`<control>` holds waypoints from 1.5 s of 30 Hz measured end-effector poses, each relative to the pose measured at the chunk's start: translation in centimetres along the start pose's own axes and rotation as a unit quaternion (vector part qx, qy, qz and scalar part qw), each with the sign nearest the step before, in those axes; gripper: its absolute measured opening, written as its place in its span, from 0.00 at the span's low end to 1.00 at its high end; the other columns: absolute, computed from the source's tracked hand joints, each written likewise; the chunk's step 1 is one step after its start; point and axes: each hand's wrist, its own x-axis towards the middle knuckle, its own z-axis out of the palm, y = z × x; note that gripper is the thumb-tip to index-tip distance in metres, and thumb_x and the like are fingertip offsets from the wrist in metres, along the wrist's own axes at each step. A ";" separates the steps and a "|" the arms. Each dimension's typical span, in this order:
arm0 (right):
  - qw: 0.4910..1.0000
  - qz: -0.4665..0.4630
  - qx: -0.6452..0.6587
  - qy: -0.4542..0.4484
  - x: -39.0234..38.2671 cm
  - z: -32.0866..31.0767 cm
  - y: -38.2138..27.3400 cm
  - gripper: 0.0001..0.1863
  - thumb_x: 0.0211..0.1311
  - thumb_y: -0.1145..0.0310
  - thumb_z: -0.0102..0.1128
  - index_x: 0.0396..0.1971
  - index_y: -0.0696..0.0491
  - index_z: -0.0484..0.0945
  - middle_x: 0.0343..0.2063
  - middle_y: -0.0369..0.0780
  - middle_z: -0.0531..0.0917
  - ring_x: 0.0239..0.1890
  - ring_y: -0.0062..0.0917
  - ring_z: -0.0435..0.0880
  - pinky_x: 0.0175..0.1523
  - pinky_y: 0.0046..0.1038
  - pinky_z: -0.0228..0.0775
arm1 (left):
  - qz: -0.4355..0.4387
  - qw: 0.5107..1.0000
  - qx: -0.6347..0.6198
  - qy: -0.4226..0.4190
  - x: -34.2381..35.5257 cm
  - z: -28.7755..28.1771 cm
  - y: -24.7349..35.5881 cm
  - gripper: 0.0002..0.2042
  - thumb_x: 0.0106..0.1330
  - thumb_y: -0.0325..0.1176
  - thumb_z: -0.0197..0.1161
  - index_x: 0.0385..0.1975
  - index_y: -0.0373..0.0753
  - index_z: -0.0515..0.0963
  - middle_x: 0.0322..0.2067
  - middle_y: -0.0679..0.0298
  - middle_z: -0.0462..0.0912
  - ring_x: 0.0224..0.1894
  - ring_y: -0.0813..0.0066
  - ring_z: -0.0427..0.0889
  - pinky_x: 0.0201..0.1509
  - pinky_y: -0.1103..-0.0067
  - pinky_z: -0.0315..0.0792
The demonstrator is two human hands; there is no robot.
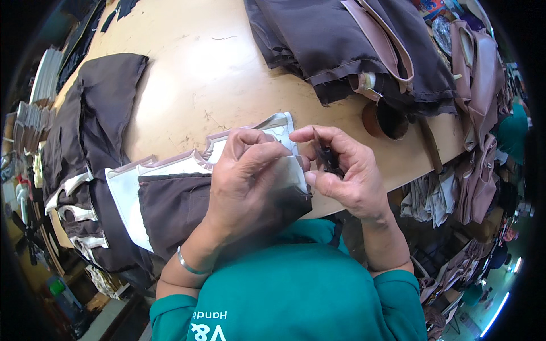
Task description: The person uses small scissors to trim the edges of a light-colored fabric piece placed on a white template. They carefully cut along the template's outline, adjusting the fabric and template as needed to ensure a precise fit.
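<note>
A bag piece of dark brown lining point(176, 196) and white-backed panel point(125, 184) with pinkish-tan edges lies at the table's near edge, in front of my body. My left hand point(244, 170) is closed in a pinch on the raised corner of this bag piece; its fingertips are partly hidden. Close beside that corner, my right hand point(355, 176) grips small dark metal thread snips point(328, 159) between thumb and fingers, blades upward. A pale edge of the piece shows between the two hands.
Dark brown lining pieces with pinkish-tan straps point(387, 45) are heaped at the far right. Beside them stand a round brown cup point(384, 120) and a wooden-looking bar point(430, 145). More dark fabric point(94, 108) lies at left. Pinkish-tan pieces point(480, 74) hang over the right edge.
</note>
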 end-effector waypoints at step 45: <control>0.956 -0.152 -0.237 0.077 2.0 4.0 2.3 0.23 0.43 0.83 0.57 0.44 0.59 0.67 0.32 0.37 0.78 0.25 0.09 0.72 0.29 0.12 0.64 | -0.116 0.992 -0.006 -0.051 -1.3 -2.7 0.1 0.06 0.47 0.21 0.58 0.25 0.31 0.70 0.30 0.55 0.76 0.32 0.62 0.77 0.37 0.76 0.70</control>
